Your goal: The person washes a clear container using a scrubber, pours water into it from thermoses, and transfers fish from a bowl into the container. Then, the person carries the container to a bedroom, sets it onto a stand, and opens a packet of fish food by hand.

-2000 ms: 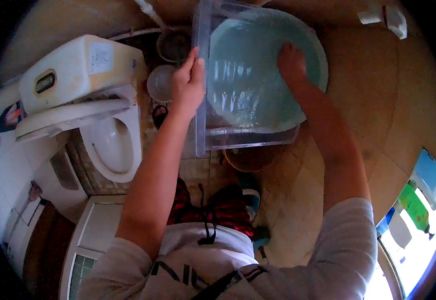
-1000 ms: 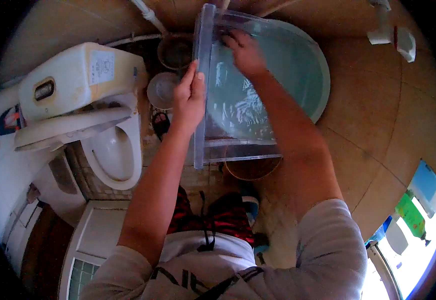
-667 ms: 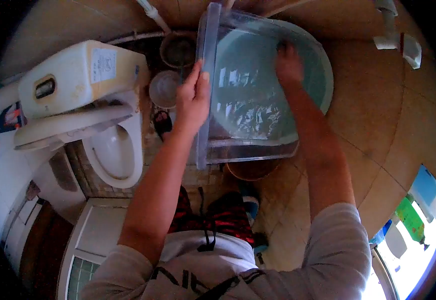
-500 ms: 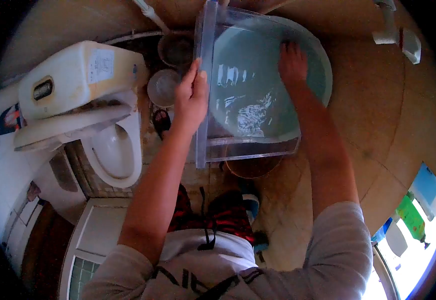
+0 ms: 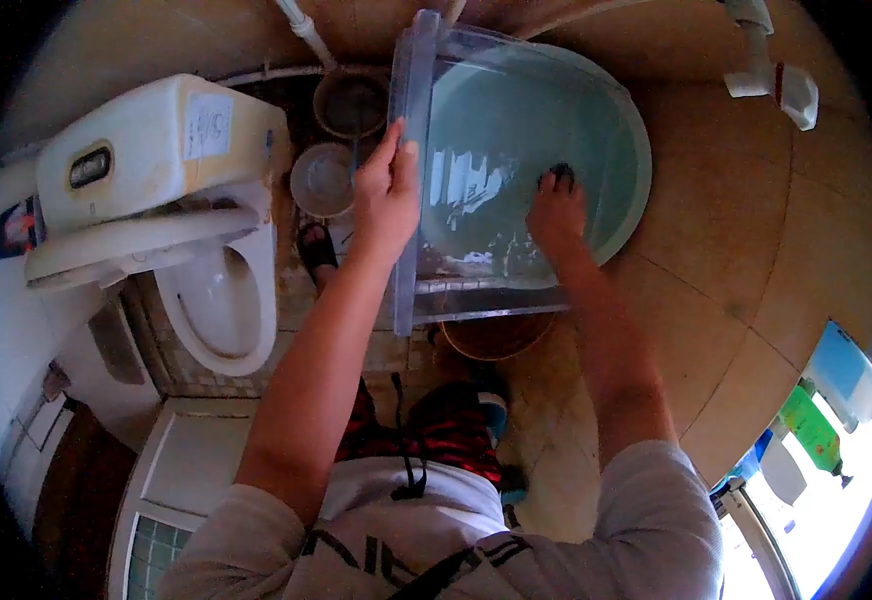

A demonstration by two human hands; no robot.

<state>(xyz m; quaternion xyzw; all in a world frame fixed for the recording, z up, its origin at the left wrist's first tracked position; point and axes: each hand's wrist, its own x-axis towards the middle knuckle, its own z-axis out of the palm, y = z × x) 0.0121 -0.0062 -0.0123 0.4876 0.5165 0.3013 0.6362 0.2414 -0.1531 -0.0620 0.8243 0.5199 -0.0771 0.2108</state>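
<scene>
My left hand grips the near-left rim of a clear plastic box, thumb on one side and fingers round the edge. The box lies tilted over a large round tub of bluish water, with its long rim running up and down in the view. My right hand is over the tub, inside the box, its fingers curled round something small and dark that I cannot make out. Light glints on the wet surface left of it.
At the left stands a toilet with its lid raised. Two small basins, one of them pale, sit left of the box. A brown basin is below the box. Bottles, one green, stand by the window at the right.
My right hand swept to the box's upper left corner, back to the right, and is now lower and nearer me. My left hand keeps its hold on the rim.
</scene>
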